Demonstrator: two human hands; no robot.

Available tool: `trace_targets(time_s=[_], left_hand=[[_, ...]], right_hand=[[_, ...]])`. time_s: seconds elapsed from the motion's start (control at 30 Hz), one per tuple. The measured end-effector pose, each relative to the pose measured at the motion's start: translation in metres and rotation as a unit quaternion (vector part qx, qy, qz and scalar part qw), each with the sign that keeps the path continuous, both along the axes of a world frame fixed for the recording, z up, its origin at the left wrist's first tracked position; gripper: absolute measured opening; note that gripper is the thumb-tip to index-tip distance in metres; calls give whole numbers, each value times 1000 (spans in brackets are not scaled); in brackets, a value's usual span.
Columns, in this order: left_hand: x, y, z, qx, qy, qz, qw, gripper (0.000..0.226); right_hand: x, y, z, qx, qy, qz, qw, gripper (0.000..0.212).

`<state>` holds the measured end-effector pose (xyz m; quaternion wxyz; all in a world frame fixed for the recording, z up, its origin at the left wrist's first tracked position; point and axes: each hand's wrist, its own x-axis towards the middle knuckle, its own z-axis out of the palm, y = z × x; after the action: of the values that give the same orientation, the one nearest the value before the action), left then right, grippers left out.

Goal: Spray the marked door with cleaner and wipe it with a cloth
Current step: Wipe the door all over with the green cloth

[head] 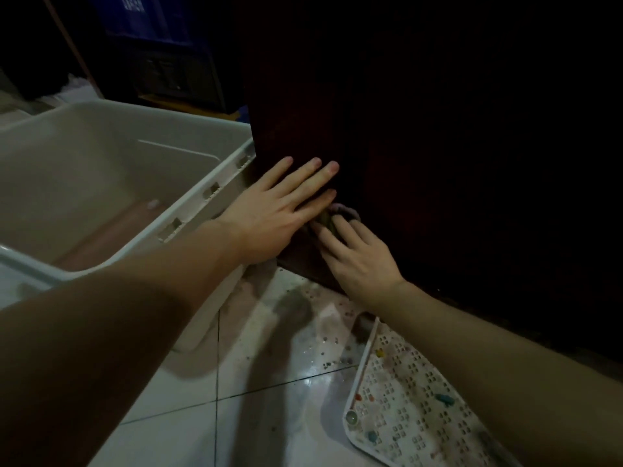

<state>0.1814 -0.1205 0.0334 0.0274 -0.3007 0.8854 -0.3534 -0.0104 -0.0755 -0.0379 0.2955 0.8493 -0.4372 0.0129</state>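
Low on the dark door [438, 129], the left hand [269, 217] lies flat with straight fingers while the right hand [357, 261], just beside it, seems to bunch the cloth [332, 219] against the wood.

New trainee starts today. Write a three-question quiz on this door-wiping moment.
1. True or false: the left hand lies flat on the dark door.
2. What does the right hand press on the door's lower part? A) spray bottle B) cloth C) brush
3. What stands left of the door?

Key: 1 true. 2 B. 3 a large white plastic tub.
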Motion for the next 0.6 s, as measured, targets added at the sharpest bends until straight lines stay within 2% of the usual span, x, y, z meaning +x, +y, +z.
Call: trace_targets(time_s=[0.07, 0.13, 0.23, 0.37, 0.47, 0.6], left_hand=[[-4, 3, -10, 19, -10, 15, 1000, 80], [-4, 3, -15, 25, -15, 28, 999, 84], [0, 1, -16, 25, -9, 17, 1000, 87], [10, -1, -19, 33, 10, 8, 999, 90], [19, 0, -22, 49, 22, 35, 998, 92], [18, 1, -26, 79, 21, 64, 995, 88]], right_hand=[[-12, 3, -12, 33, 87, -16, 996, 54], [-20, 7, -23, 50, 114, -16, 992, 51], [-22, 7, -27, 49, 90, 9, 995, 49], [-20, 10, -28, 54, 81, 6, 995, 36], [-19, 13, -34, 53, 89, 0, 995, 47], [14, 2, -22, 65, 94, -6, 993, 46]])
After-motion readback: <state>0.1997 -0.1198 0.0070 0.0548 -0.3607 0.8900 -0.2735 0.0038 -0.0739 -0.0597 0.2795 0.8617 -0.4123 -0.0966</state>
